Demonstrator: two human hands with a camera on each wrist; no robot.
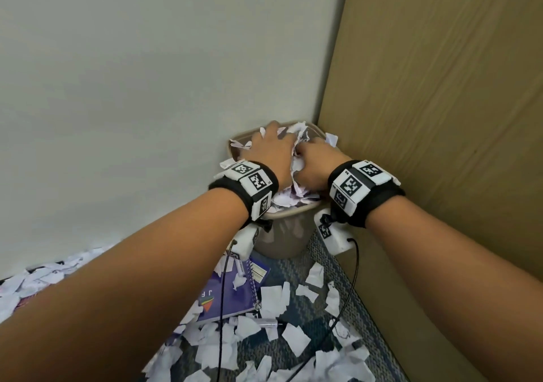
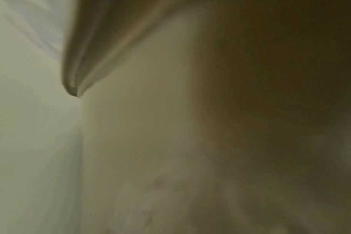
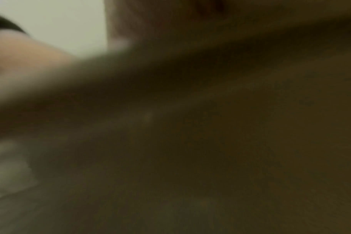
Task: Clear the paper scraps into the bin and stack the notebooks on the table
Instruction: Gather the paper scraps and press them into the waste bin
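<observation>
A beige bin [image 1: 282, 240] stands in the corner, heaped with white paper scraps [image 1: 289, 198]. My left hand [image 1: 271, 149] lies on top of the heap with its fingers spread and presses down. My right hand [image 1: 316, 161] is beside it, fingers curled down into the scraps, fingertips hidden. A purple spiral notebook [image 1: 235, 290] lies on the carpet just in front of the bin, partly under my left forearm. Both wrist views are dark and blurred and show no fingers.
Many torn scraps [image 1: 293, 337] litter the patterned carpet [image 1: 296, 270] around the notebook and along the white wall [image 1: 147, 87] at left. A pen [image 1: 269, 324] lies among them. A brown panel [image 1: 440, 117] closes the right side. Black cables hang from both wrist units.
</observation>
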